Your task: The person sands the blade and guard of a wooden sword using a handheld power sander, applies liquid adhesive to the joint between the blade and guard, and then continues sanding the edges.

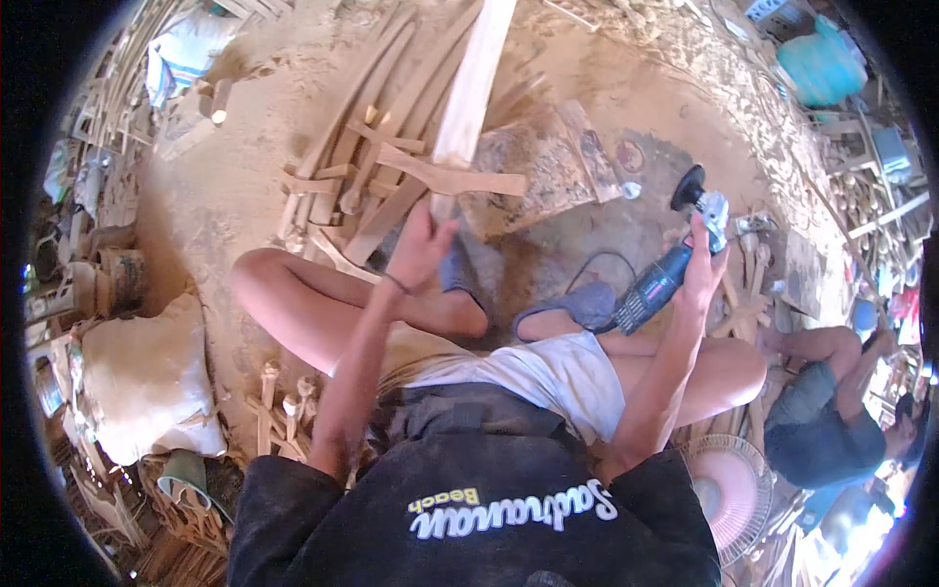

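My left hand [421, 249] is closed round the grip of a wooden sword [476, 88]. Its pale blade points away from me, and a curved crossguard lies just beyond my fingers. In my right hand [701, 262] is an angle grinder [653, 291], tilted with its head up and away from me. A dark round disc [688, 188] sits on the grinder's head, apart from the sword. More wooden swords [337, 147] lie piled to the left of the one I hold. Whether the disc is spinning cannot be made out.
A worn wooden block [538, 171] lies on the dusty ground ahead. The grinder's black cord [599, 256] loops near my feet. A stuffed sack [152, 382] lies at left, and a round fan [726, 494] stands at right. Another person [827, 421] sits beyond the fan.
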Demonstrator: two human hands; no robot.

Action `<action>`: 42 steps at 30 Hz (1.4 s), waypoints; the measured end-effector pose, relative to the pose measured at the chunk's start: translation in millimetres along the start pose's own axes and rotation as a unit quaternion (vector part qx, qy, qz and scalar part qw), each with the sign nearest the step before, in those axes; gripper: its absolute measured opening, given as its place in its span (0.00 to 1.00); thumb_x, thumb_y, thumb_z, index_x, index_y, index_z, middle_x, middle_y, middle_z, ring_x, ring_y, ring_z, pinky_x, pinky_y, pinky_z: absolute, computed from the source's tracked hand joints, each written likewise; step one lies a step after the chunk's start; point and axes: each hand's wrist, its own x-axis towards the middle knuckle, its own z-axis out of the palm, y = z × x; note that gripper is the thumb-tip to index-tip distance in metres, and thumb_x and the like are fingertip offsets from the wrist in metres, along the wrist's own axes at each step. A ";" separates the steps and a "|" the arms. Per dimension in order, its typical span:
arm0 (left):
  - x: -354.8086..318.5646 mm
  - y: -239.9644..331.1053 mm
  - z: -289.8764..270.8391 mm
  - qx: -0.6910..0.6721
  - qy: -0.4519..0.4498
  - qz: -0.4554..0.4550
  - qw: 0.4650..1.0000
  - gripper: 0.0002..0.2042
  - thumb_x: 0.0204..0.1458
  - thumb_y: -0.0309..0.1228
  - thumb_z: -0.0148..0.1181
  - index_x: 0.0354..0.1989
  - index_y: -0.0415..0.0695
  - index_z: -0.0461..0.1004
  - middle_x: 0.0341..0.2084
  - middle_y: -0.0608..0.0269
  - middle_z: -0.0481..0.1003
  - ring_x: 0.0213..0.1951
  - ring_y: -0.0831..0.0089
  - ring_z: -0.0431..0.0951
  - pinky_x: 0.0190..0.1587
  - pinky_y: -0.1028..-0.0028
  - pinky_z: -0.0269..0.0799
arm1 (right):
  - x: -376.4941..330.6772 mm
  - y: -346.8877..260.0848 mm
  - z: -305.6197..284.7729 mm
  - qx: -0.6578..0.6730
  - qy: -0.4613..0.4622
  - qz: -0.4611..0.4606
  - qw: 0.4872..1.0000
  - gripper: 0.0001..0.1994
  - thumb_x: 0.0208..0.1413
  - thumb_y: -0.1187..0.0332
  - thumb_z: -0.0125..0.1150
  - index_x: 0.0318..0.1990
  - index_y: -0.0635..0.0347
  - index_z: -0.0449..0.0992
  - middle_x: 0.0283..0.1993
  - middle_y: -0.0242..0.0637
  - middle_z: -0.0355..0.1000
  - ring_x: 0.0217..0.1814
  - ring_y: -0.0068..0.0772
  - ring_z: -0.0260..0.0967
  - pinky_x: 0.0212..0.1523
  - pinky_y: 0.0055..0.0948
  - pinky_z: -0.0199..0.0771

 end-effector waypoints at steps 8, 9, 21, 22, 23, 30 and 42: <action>-17.8 -63.5 128.6 0.059 0.040 -0.002 0.997 0.27 0.62 0.33 0.70 0.61 0.29 0.66 0.52 0.33 0.75 0.55 0.42 0.77 0.59 0.57 0.74 | -43.4 -54.7 46.1 -0.105 -0.052 -0.068 0.991 0.40 0.57 0.66 0.82 0.71 0.71 0.63 0.43 0.38 0.78 0.39 0.24 0.77 0.40 0.27 0.80; -24.9 -52.8 131.0 0.064 0.033 0.022 0.997 0.27 0.61 0.34 0.71 0.60 0.29 0.67 0.52 0.33 0.75 0.55 0.41 0.78 0.58 0.56 0.74 | -41.1 -46.3 44.9 -0.116 -0.024 -0.106 0.987 0.41 0.56 0.66 0.83 0.71 0.72 0.62 0.44 0.39 0.78 0.40 0.25 0.77 0.41 0.27 0.80; -58.9 -87.5 124.6 -0.148 -0.211 -0.340 0.905 0.17 0.73 0.42 0.59 0.60 0.42 0.77 0.47 0.63 0.82 0.46 0.66 0.82 0.44 0.56 0.81 | -58.9 0.2 54.1 -0.132 -0.085 -0.038 0.987 0.41 0.57 0.67 0.81 0.71 0.69 0.58 0.42 0.41 0.78 0.32 0.26 0.77 0.30 0.30 0.82; -58.9 -90.0 124.8 -0.198 -0.199 -0.354 0.892 0.18 0.74 0.44 0.58 0.61 0.45 0.76 0.48 0.64 0.82 0.49 0.65 0.82 0.46 0.53 0.82 | -59.0 3.1 58.5 -0.137 -0.090 -0.049 0.985 0.42 0.58 0.67 0.81 0.73 0.69 0.57 0.42 0.40 0.78 0.34 0.25 0.76 0.29 0.31 0.83; -58.1 -92.7 123.8 -0.248 -0.187 -0.367 0.877 0.19 0.74 0.46 0.57 0.62 0.47 0.75 0.50 0.65 0.82 0.52 0.64 0.81 0.47 0.51 0.82 | -58.8 5.6 63.0 -0.141 -0.095 -0.060 0.984 0.43 0.60 0.67 0.80 0.75 0.70 0.56 0.41 0.39 0.77 0.35 0.24 0.76 0.29 0.32 0.85; -57.3 -82.9 129.5 -0.263 -0.256 -0.414 0.833 0.21 0.68 0.48 0.65 0.60 0.46 0.75 0.50 0.61 0.83 0.48 0.67 0.83 0.45 0.55 0.84 | -47.4 19.3 64.5 -0.174 -0.082 -0.072 0.979 0.43 0.55 0.64 0.83 0.72 0.68 0.61 0.49 0.43 0.78 0.43 0.28 0.79 0.43 0.30 0.82; -46.1 -67.0 148.0 0.055 -0.134 -0.170 0.975 0.23 0.40 0.32 0.79 0.45 0.36 0.80 0.38 0.46 0.86 0.44 0.52 0.88 0.49 0.58 0.82 | -87.6 51.2 95.0 -0.514 -0.167 -0.092 0.836 0.45 0.55 0.48 0.76 0.75 0.50 0.59 0.49 0.60 0.83 0.53 0.66 0.83 0.54 0.55 0.81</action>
